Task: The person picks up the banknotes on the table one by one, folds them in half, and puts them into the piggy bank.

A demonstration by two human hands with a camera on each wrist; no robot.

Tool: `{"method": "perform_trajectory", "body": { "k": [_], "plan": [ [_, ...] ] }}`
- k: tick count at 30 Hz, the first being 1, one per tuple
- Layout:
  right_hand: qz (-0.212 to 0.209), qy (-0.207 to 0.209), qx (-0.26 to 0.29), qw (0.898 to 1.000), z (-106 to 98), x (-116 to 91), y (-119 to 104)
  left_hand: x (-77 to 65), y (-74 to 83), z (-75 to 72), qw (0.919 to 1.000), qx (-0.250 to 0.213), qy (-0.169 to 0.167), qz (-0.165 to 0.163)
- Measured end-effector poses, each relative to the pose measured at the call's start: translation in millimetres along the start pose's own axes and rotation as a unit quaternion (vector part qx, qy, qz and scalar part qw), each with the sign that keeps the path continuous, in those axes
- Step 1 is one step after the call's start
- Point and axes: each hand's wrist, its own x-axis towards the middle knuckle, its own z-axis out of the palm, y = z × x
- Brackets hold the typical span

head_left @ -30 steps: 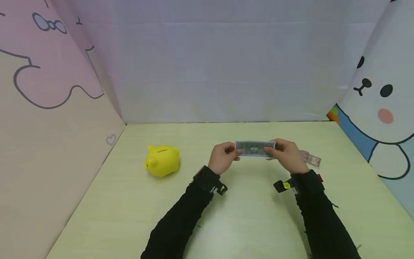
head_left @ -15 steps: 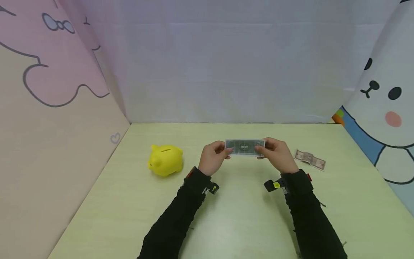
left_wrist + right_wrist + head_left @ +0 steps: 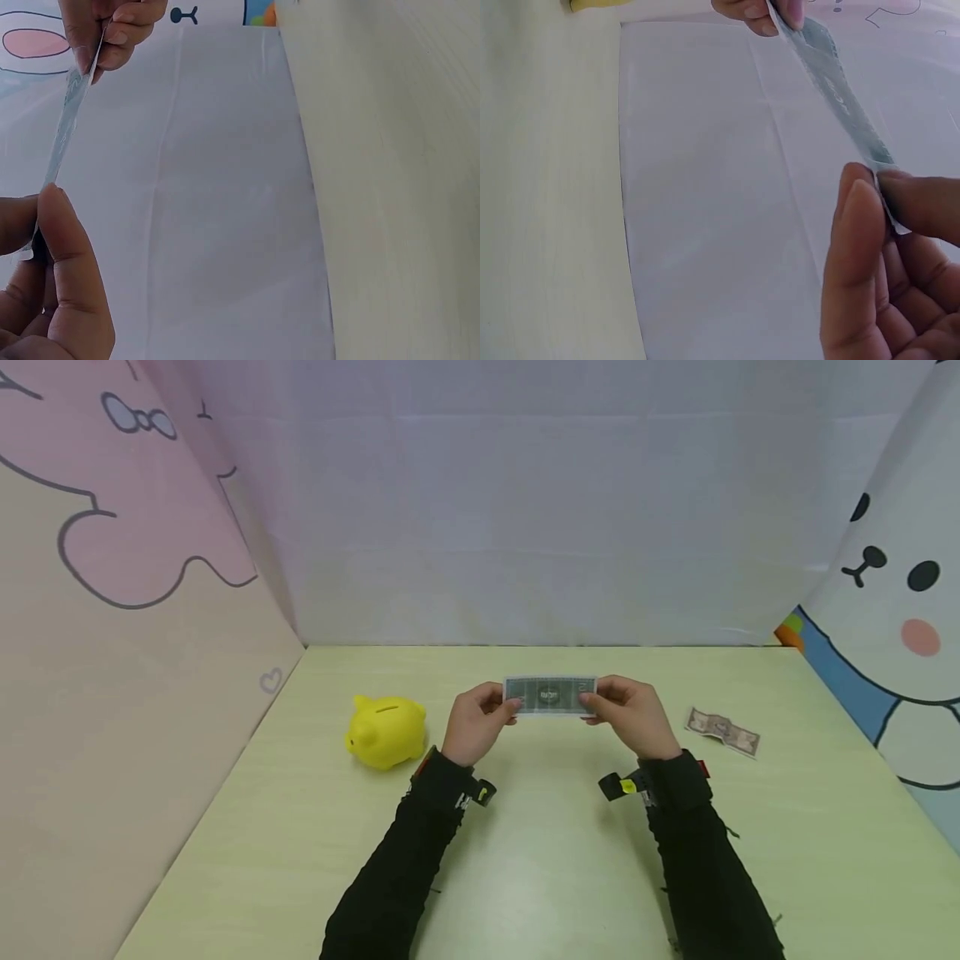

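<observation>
A green banknote (image 3: 550,695) is stretched out between both hands above the table. My left hand (image 3: 476,722) pinches its left end, thumb towards me, and my right hand (image 3: 634,716) pinches the right end the same way. Both wrist views show the banknote (image 3: 66,127) nearly edge-on, each end between thumb and fingers. To the left of the left hand stands a yellow piggy bank (image 3: 386,732) with a slot along its top. A brownish banknote (image 3: 722,732), creased in the middle, lies on the table right of the right hand.
The pale wooden table (image 3: 540,860) ends at a white backdrop (image 3: 540,527) behind. Printed cloth panels with cartoon figures border it at left and right. A bit of the yellow piggy bank (image 3: 596,3) shows at the top of the right wrist view.
Both hands have moved left with the green banknote, closer to the piggy bank. The brownish banknote, partly hidden by the right hand earlier, is now in full view. The head view has shifted slightly.
</observation>
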Motion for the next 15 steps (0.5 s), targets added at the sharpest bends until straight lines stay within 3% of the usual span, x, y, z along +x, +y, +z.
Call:
{"method": "perform_trajectory", "body": {
  "k": [3,4,15],
  "plan": [
    [0.002,0.008,0.001,1.0,2.4,0.7,-2.2,-1.1,3.2,-2.2,1.0,0.0,-0.001,0.004],
    [0.017,0.02,-0.02,0.999,5.9,-3.6,-20.7,-1.2,3.5,-2.8,1.0,-0.002,-0.002,0.004],
    [0.042,0.038,-0.039,0.998,9.6,-1.9,-24.1,-0.3,4.1,-6.7,0.9985,-0.047,-0.025,-0.007]
  ]
}}
